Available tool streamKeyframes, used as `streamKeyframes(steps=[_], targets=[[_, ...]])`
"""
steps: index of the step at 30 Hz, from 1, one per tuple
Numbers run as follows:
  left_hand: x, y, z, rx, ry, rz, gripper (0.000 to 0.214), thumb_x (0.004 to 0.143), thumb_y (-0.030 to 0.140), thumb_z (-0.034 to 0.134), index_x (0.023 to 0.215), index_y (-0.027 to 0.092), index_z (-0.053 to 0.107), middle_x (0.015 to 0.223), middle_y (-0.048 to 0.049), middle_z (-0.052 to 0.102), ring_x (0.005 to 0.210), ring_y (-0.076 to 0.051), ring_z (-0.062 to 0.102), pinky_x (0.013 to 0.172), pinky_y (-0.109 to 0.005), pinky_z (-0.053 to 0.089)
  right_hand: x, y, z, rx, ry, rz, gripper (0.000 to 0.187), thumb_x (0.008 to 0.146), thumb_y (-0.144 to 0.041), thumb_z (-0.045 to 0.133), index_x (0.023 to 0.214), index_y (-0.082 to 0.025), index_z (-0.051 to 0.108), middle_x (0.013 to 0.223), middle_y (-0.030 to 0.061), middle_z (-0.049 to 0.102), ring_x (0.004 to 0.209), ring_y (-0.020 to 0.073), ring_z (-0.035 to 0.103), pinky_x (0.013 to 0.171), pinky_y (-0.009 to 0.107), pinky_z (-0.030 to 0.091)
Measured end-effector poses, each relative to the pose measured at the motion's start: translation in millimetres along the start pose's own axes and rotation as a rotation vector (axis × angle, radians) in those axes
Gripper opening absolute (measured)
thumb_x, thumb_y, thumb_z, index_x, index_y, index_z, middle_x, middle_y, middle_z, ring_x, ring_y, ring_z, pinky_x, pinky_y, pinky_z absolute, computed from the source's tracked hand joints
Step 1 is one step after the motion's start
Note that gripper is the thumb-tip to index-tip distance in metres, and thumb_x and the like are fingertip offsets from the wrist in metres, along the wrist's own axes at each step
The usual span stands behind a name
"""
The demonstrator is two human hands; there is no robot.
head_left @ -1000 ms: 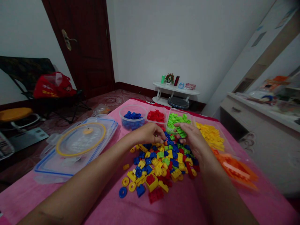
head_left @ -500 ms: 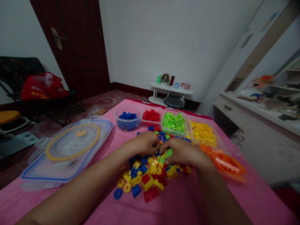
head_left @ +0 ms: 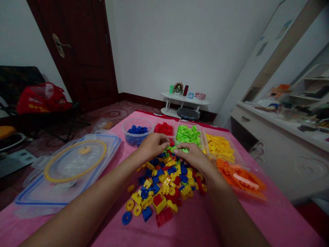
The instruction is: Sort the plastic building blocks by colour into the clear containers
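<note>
Over the far part of a mixed pile of toy building bricks (head_left: 164, 180), my two hands are close together. My left hand (head_left: 153, 146) has its fingers curled and thumb in; what lies between the fingertips, if anything, is hidden. My right hand (head_left: 192, 155) is curled around green bricks (head_left: 184, 150), partly showing under its fingers. Just beyond the hands stand a clear tub of green bricks (head_left: 189, 134) and a clear tub of red bricks (head_left: 163, 128). Yellow, blue and red pieces and small wheels spread toward me.
A round tub of blue bricks (head_left: 137, 131) stands left of the red ones. Tubs of yellow bricks (head_left: 219, 146) and orange bricks (head_left: 240, 176) line the right. Stacked clear lids (head_left: 74, 168) lie at the left of the pink cloth (head_left: 200, 224).
Both hands have risen from the middle of the pile toward its far side, nearer the red and green tubs. More of the pile shows. The camera view has shifted slightly.
</note>
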State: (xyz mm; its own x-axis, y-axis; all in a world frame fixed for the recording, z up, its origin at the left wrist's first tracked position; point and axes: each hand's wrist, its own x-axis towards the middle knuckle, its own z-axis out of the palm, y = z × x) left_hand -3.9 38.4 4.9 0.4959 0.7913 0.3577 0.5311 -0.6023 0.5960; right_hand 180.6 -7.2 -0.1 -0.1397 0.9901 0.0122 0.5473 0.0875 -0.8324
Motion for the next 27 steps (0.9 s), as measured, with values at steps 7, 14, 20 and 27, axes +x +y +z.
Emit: streamKeyframes(steps=[7,14,20,27], targets=[[0,13,-0.6,-0.274,0.212,0.081,0.021,0.08,0.024,0.055,0.096,0.018,0.068,0.094,-0.0027,0.07,0.082,-0.014,0.063,0.07,-0.022,0.049,6,-2,25,1.095,-0.017,0.153,0.02,0.075,-0.033,0.059,0.09,-0.019,0.057,0.074,0.0006,0.064,0.054,0.0099,0.056,0.041,0.018,0.043],[-2,18,-0.2,-0.16,0.133,0.158,0.019,0.078,0.022,0.06,0.093,0.019,0.071,0.095,-0.0029,0.071,0.091,-0.016,0.062,0.085,-0.027,0.046,3,-11,27,1.327,-0.064,0.267,0.019,0.081,-0.03,0.051,0.097,-0.021,0.051,0.069,-0.0035,0.06,0.047,0.0072,0.054,0.034,0.013,0.037],[1,11,0.0,-0.184,0.183,0.052,0.02,0.081,0.026,0.056,0.092,0.017,0.07,0.091,-0.003,0.071,0.081,-0.014,0.064,0.075,-0.024,0.048,13,-3,3,1.333,0.125,0.175,0.007,0.085,-0.024,0.051,0.091,-0.021,0.052,0.078,-0.0004,0.063,0.061,0.0089,0.06,0.052,0.018,0.051],[-1,-5,15.3,-0.104,-0.105,0.032,0.022,0.076,0.026,0.06,0.094,0.017,0.07,0.089,-0.0034,0.071,0.078,-0.015,0.063,0.07,-0.024,0.046,21,12,-33,0.898,0.446,0.023,0.033,0.084,-0.055,0.041,0.091,-0.025,0.052,0.111,0.0075,0.06,0.114,0.019,0.052,0.091,0.039,0.047]])
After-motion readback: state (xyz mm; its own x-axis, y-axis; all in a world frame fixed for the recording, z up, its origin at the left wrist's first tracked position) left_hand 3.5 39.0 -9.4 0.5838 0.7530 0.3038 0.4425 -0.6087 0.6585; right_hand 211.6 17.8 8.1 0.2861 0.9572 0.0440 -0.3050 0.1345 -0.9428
